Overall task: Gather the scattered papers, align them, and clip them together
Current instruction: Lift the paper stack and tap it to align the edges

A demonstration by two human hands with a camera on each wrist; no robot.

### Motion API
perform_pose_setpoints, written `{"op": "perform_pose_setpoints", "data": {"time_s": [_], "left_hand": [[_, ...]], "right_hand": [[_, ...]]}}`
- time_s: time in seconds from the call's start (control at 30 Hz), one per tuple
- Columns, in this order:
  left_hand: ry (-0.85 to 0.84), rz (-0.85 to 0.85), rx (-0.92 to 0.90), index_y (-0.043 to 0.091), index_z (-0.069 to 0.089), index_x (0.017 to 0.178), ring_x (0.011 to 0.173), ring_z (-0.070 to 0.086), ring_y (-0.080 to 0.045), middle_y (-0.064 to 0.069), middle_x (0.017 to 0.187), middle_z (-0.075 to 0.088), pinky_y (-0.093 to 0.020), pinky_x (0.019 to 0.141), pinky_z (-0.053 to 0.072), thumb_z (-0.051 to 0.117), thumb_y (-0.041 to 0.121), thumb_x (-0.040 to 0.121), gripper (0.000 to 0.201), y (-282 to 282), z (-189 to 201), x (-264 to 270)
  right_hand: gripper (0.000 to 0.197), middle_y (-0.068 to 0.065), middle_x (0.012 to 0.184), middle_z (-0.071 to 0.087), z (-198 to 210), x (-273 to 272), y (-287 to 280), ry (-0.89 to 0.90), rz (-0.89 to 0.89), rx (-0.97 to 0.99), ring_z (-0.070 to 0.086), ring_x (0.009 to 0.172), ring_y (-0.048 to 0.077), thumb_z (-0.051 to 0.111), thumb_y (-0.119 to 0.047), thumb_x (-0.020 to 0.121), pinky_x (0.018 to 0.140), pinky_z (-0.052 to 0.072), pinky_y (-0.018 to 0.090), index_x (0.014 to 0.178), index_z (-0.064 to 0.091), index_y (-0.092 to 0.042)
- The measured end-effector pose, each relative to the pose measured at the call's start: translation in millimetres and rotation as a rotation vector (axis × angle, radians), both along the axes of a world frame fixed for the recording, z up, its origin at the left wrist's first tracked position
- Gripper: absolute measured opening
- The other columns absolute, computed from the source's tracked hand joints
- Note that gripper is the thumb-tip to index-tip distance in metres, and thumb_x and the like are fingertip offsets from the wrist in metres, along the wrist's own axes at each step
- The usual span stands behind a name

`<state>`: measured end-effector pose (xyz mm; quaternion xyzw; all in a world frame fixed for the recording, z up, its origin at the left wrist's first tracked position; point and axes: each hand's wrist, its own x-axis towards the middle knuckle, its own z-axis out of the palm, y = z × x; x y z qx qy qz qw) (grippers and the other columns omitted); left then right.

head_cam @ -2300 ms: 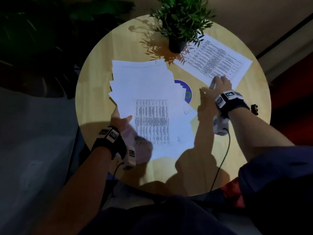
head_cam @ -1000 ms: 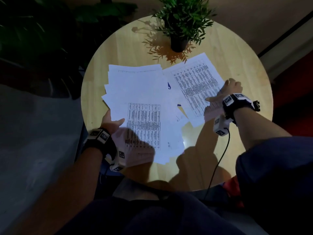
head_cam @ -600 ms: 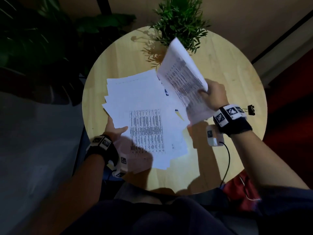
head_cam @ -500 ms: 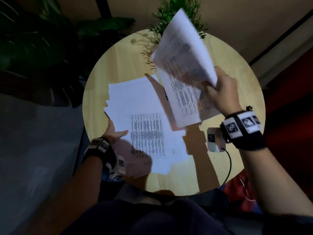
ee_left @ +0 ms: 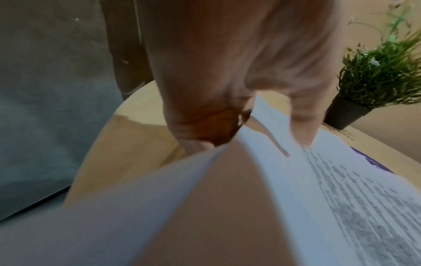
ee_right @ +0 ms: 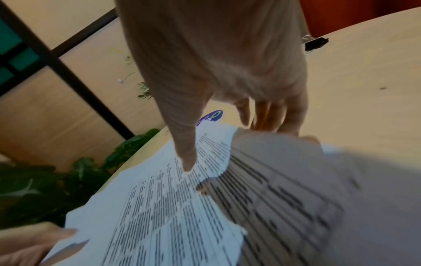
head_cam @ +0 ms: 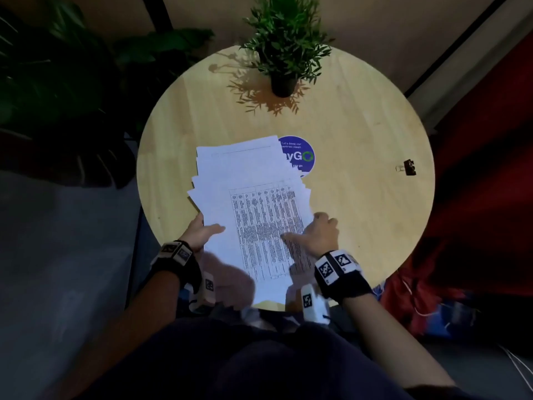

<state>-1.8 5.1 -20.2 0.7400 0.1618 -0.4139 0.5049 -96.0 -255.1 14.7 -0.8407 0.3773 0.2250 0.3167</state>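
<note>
Gripping the fanned papers (head_cam: 253, 203) at both side edges, hands, beside a blue sticker (head_cam: 300, 155) reading "yGO".

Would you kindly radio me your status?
Both hands, left and right, gripping papers. Stack fanned, unaligned. Binder clip unused at table's right edge. Nothing obstructing.

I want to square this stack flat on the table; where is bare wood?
Bare wood lies right of the white paper stack, between the round blue sticker and the black binder clip. Also left of the potted plant. The near edge is crowded by both hands.
</note>
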Motion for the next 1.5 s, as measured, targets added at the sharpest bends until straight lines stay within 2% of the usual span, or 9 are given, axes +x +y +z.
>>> {"op": "perform_pose_setpoints", "data": {"time_s": [0.07,0.23,0.37,0.5,0.63,1.03,1.23,1.33,1.5], "left_hand": [[0.002,0.104,-0.013,0.015,0.031,0.144,0.084,0.057,-0.017,-0.005,0.139,0.049,-0.027,0.069,0.042,0.074,0.04,0.074,0.086,-5,-1,-3],[-0.134,0.177,0.001,0.008,0.025,0.147,0.137,0.031,-0.015,0.006,0.15,0.027,-0.039,0.114,0.028,0.07,0.021,0.084,0.079,-28,10,5],[-0.081,0.142,-0.185,0.015,0.046,0.132,0.123,0.048,-0.013,0.006,0.131,0.054,-0.032,0.11,0.03,0.063,0.011,0.088,0.047,-23,25,11],[0.031,0.125,-0.358,0.015,0.058,0.119,0.113,0.059,-0.02,-0.008,0.131,0.061,-0.041,0.108,0.038,0.06,0.009,0.089,0.03,-15,39,13],[-0.003,-0.006,-0.187,0.012,0.031,0.145,0.135,0.04,-0.016,-0.001,0.151,0.037,-0.04,0.114,0.029,0.079,0.04,0.071,0.092,-18,38,8],[-0.087,0.106,-0.026,0.008,0.014,0.149,0.135,0.035,-0.016,0.003,0.145,0.034,-0.034,0.114,0.025,0.061,0.025,0.091,0.077,-46,29,-19],[-0.026,-0.133,0.05,0.006,0.021,0.148,0.143,0.029,-0.027,-0.008,0.154,0.029,-0.04,0.117,0.025,0.059,0.018,0.092,0.069,-14,15,-45],[-0.034,-0.051,-0.038,0.011,0.031,0.145,0.141,0.033,-0.027,-0.006,0.152,0.036,-0.046,0.116,0.028,0.064,0.02,0.088,0.066,-1,10,-46],[-0.018,0.068,-0.004,0.017,0.022,0.149,0.145,0.023,-0.025,-0.002,0.158,0.023,-0.049,0.117,0.024,0.074,0.047,0.074,0.097,-9,7,-45]], "right_hand": [[0.09,0.017,0.13,0.041,-3,8,-9,0.008,-0.035,-0.131,0.044,0.12,0.035,0.08,-0.052,0.067,0.096,0.042,0.043,0.131,0.042,-0.001],[0.072,0.013,0.117,0.054,-7,32,-17,-0.092,0.005,0.205,0.053,0.094,0.023,0.077,-0.041,0.076,0.08,0.042,0.03,0.129,0.048,-0.003],[0.086,0.005,0.098,0.05,1,28,-23,-0.223,-0.181,0.316,0.049,0.086,0.018,0.081,-0.053,0.062,0.08,0.038,0.03,0.125,0.047,-0.006],[0.087,0.004,0.134,0.05,25,13,-22,-0.155,-0.234,0.541,0.05,0.121,0.024,0.067,-0.057,0.077,0.099,0.037,0.034,0.144,0.035,-0.011],[0.062,0.009,0.127,0.057,29,20,-13,-0.28,-0.208,0.624,0.062,0.094,0.013,0.072,-0.02,0.085,0.079,0.056,0.025,0.136,0.04,-0.006],[0.075,0.01,0.159,0.02,-7,16,-6,-0.273,0.013,0.326,0.027,0.143,0.028,0.05,-0.004,0.094,0.112,0.029,0.04,0.154,0.005,-0.015],[0.013,0.014,0.09,0.069,-2,10,-39,-0.191,-0.455,0.56,0.062,0.088,0.026,0.06,-0.017,0.092,0.079,0.048,0.033,0.099,0.068,-0.011],[0.015,-0.004,0.049,0.061,-1,9,-40,-0.278,-0.465,0.606,0.053,0.048,0.012,0.058,-0.007,0.093,0.048,0.043,0.017,0.083,0.069,-0.012],[0.033,0.003,0.055,0.057,-14,11,-36,-0.297,-0.601,0.403,0.051,0.055,0.02,0.059,-0.007,0.091,0.049,0.048,0.017,0.059,0.055,-0.016]]}}
